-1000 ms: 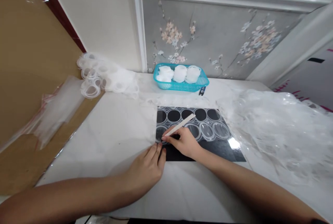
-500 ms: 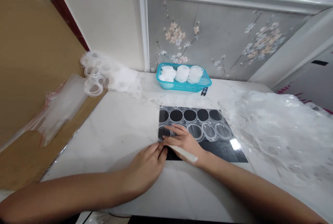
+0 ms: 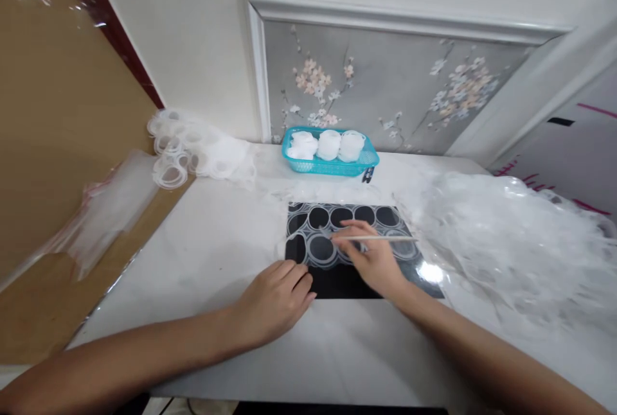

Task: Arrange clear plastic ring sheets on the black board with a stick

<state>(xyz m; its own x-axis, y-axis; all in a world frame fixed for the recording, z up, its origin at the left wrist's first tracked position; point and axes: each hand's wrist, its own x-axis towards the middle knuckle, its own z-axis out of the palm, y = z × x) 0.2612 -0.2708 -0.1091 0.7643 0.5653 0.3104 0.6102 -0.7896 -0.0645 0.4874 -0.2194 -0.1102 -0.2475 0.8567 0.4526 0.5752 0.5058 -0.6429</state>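
On the black rectangular mat (image 3: 342, 283) lies a clear sheet (image 3: 332, 257) with rows of ring outlines. My right hand (image 3: 373, 257) is over the middle of it, slightly blurred. It pinches a thin pale stick-like tool (image 3: 385, 238) that lies nearly level, its tip to the left above the rings. Whether the tip touches the sheet I cannot tell. My left hand (image 3: 282, 296) rests at the mat's lower left corner, fingers bent and pressed together. Its fingertips are mostly hidden, so anything under or in them does not show.
Behind the mat stands a blue basket (image 3: 332, 166) with white ring stacks (image 3: 329, 145). A small dark item (image 3: 368, 175) lies beside it. Clear ring sheets (image 3: 511, 241) are heaped at right; more white rings (image 3: 171, 171) and plastic bags (image 3: 113, 209) lie at left.
My right hand has moved right and up, away from my left hand, and the tool has swung to nearly level. My left hand stays near the mat's corner. The whole view has shifted slightly.
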